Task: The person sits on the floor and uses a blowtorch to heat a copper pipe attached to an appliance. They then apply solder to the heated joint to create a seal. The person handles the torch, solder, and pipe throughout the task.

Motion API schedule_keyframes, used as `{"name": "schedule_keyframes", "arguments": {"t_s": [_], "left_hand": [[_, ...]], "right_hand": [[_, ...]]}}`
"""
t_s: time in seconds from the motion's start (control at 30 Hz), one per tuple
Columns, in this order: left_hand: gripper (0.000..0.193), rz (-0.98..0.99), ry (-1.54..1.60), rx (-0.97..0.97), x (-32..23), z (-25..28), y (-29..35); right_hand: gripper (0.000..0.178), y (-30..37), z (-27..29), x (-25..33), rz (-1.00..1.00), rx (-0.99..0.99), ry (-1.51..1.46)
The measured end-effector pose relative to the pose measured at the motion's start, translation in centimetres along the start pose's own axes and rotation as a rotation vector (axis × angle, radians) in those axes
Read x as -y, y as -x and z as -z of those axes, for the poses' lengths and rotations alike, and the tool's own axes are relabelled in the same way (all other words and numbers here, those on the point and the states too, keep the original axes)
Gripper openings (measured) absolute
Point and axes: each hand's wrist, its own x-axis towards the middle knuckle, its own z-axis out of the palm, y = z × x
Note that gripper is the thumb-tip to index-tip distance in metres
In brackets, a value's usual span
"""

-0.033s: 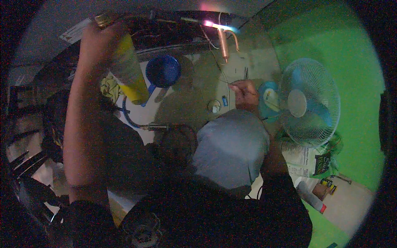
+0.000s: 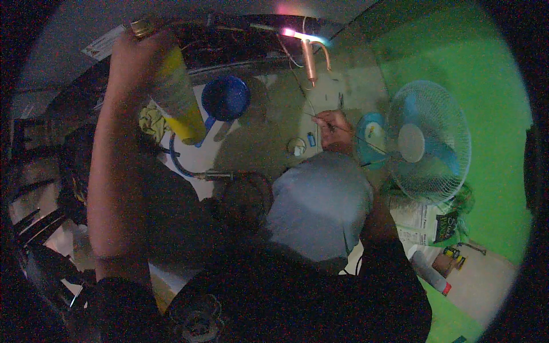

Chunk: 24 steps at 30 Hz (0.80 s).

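Observation:
Raised at the upper left, my left hand (image 2: 137, 57) is wrapped round a yellow gas canister (image 2: 178, 94) held at a slant, base down. From its top a dark torch (image 2: 229, 23) reaches right, and its bright flame (image 2: 300, 36) plays on the upper end of a copper cylinder (image 2: 309, 60) with thin copper tubes. My right hand (image 2: 334, 130) pinches a thin rod (image 2: 372, 146) beneath the cylinder. The rod's near tip sticks out past the fingers, apart from the copper. A small blue lighter (image 2: 311, 139) and a small round tin (image 2: 296, 147) lie beside that hand.
A blue speckled pan (image 2: 226, 97) sits between the canister and the cylinder. A crumpled yellowish cloth (image 2: 152, 123) and a hose with a metal end (image 2: 217, 175) lie nearer. On the right stand a fan (image 2: 429, 140), a plastic bag (image 2: 414, 220) and a white bottle (image 2: 429, 271).
My right hand has shifted slightly left, its fingers changing their hold on the rod. More of the rod shows to the right. The left hand, canister and flame stay where they were.

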Motion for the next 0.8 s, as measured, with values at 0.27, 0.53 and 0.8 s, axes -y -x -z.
{"name": "schedule_keyframes", "arguments": {"t_s": [0.27,0.53,0.8], "left_hand": [[0.025,-0.045,-0.076,-0.052,1.5,0.7,-0.9],[0.025,0.012,-0.079,-0.056,1.4,0.2,-1.1],[0.024,-0.007,-0.121,-0.086,0.5,0.1,-0.5]], "right_hand": [[0.009,-2.0,-7.5,-4.7,-0.07,0.176,-0.209],[0.007,-2.3,-8.7,-4.4,-0.113,0.331,-0.277],[0.01,-3.2,-7.1,-2.6,0.053,0.185,0.057]]}}
